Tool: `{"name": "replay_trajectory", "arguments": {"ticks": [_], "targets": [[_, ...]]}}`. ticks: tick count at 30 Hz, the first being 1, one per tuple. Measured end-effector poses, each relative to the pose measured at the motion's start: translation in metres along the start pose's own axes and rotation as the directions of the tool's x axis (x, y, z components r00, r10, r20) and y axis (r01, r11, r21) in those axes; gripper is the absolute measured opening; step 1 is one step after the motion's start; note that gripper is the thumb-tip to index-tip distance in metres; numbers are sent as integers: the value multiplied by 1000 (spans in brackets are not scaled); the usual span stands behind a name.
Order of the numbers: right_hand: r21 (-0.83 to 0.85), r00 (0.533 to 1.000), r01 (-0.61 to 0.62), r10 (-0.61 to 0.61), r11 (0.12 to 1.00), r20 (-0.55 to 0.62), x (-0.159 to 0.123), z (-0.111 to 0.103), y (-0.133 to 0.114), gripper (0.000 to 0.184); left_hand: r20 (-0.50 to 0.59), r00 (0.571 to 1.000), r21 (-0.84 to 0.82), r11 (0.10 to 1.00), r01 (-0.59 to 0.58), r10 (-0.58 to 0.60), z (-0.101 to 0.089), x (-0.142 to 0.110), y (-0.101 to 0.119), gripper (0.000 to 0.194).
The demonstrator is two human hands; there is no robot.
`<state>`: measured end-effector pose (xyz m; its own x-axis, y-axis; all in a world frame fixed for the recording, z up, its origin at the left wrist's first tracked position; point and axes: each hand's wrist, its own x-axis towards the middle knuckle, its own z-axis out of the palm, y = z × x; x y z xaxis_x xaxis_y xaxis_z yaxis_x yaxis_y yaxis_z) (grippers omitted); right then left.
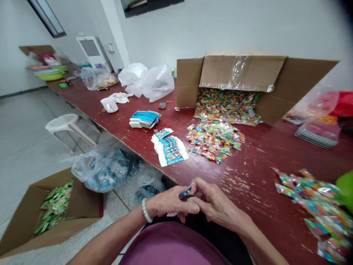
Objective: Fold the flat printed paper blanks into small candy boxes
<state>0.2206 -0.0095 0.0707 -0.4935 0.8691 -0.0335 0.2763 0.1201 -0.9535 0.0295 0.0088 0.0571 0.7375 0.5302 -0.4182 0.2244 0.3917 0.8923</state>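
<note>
Close to my lap, my left hand (pixel 172 201) and my right hand (pixel 216 202) are both closed around a small blue printed carton (pixel 186 193). Fingers cover most of it, so its shape is partly hidden. Just beyond, on the dark red table (pixel 237 176), lies a fanned stack of flat blue-and-white cartons (pixel 173 150). A second stack of flat cartons (pixel 145 119) sits behind that one. Right of the fan is a pile of clear candy packets (pixel 216 140), full of multicoloured sweets.
An open cardboard box (pixel 242 73) on its side spills candy packets. More packets (pixel 320 198) lie at right. A white mug (pixel 109 105) and plastic bags (pixel 151 81) stand farther back. Floor left: a stool (pixel 63 123), a bag of blue packs (pixel 106 173), a box of green packs (pixel 85 200).
</note>
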Motion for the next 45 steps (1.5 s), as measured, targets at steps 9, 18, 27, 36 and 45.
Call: {"name": "replay_trajectory", "arguments": {"ticks": [9, 18, 27, 36, 45], "targets": [[32, 877, 7, 9, 999, -480, 12, 22, 16, 25, -371, 922, -48, 989, -137, 110, 11, 9, -12, 22], [208, 859, -13, 117, 978, -498, 15, 14, 23, 27, -575, 783, 61, 967, -247, 236, 11, 14, -11, 38], [483, 825, 154, 157, 862, -543, 18, 35, 30, 36, -607, 741, -141, 878, -457, 288, 21, 8, -17, 74], [506, 882, -21, 254, 862, -397, 15, 21, 37, 36, -532, 813, -100, 935, -339, 238, 19, 1, -15, 34], [681, 906, -11, 296, 732, -303, 14, 19, 33, 39, -544, 798, -98, 925, -367, 259, 16, 1, -17, 32]]}}
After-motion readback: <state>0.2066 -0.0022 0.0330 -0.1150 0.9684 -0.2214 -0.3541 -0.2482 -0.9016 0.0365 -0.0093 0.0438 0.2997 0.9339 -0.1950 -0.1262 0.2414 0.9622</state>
